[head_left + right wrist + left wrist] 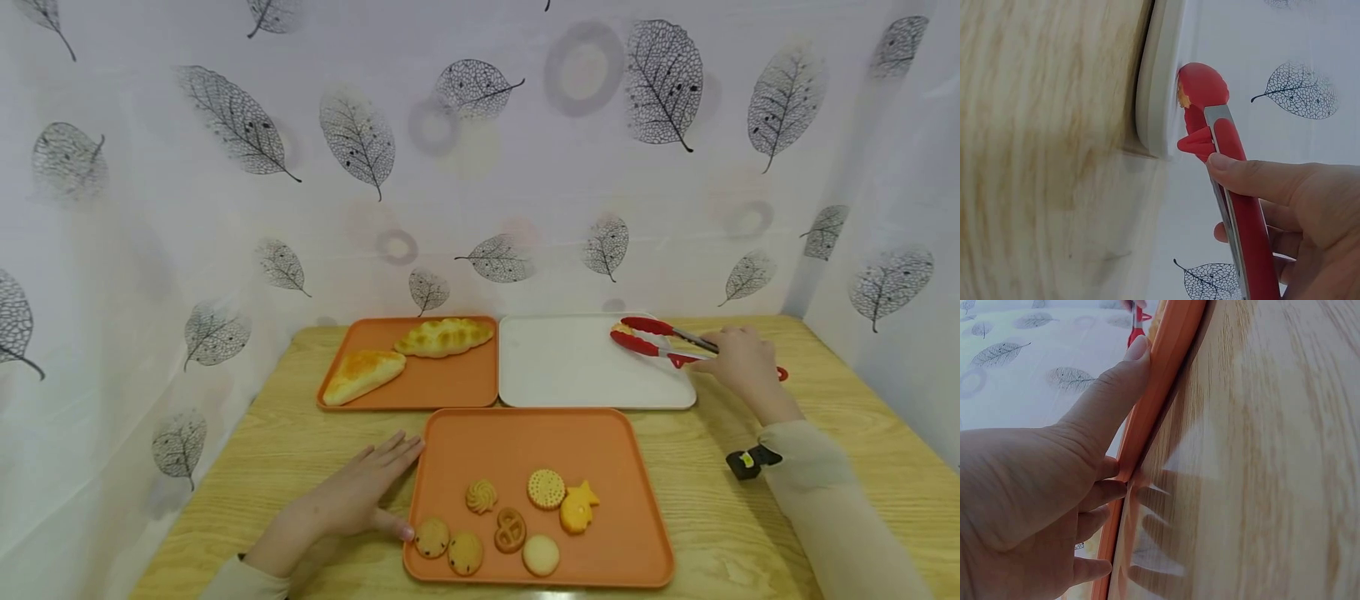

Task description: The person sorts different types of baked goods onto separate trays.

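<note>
Right hand (742, 368) clamped around red tongs (649, 326) pinching golden piece (622, 330) over white tray (558, 367); left hand (348, 498), fingers extended, touches front orange tray (525, 440).

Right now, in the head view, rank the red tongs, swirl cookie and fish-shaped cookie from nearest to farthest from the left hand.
From the left hand:
1. Swirl cookie: left of centre on the front orange tray.
2. Fish-shaped cookie: right of centre, same tray.
3. Red tongs: far right, tips over the white tray.

R hand (745, 367) holding tongs (647, 326) over wht tray (570, 362), L hand (348, 504) at front tray (525, 437) w/ cookies (546, 489)
</note>
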A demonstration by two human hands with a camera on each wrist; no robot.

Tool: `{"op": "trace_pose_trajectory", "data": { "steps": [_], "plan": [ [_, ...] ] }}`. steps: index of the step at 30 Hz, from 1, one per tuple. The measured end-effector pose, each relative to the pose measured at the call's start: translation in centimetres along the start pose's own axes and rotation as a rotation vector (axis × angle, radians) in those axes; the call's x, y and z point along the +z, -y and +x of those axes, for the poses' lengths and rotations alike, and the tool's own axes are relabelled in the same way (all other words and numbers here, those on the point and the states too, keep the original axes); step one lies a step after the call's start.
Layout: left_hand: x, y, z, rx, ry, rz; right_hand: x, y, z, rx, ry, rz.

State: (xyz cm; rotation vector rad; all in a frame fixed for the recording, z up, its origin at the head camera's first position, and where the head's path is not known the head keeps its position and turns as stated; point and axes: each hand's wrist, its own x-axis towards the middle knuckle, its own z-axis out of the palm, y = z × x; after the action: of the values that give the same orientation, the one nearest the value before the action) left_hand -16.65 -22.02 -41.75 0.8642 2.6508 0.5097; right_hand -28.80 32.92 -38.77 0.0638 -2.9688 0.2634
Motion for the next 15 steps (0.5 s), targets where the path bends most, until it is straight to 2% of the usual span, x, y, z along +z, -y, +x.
{"op": "trace_pose_trajectory", "data": {
  "steps": [11,15],
  "plan": [
    [0.05,0.03,0.01,0.009,-0.002,-0.001,-0.3,-0.06,0.01,0.031,0.044,0.012],
    [0.09,0.04,0.04,0.011,-0.002,-0.005,-0.53,-0.16,-0.44,0.019,0.029,0.023]
  ]
}}
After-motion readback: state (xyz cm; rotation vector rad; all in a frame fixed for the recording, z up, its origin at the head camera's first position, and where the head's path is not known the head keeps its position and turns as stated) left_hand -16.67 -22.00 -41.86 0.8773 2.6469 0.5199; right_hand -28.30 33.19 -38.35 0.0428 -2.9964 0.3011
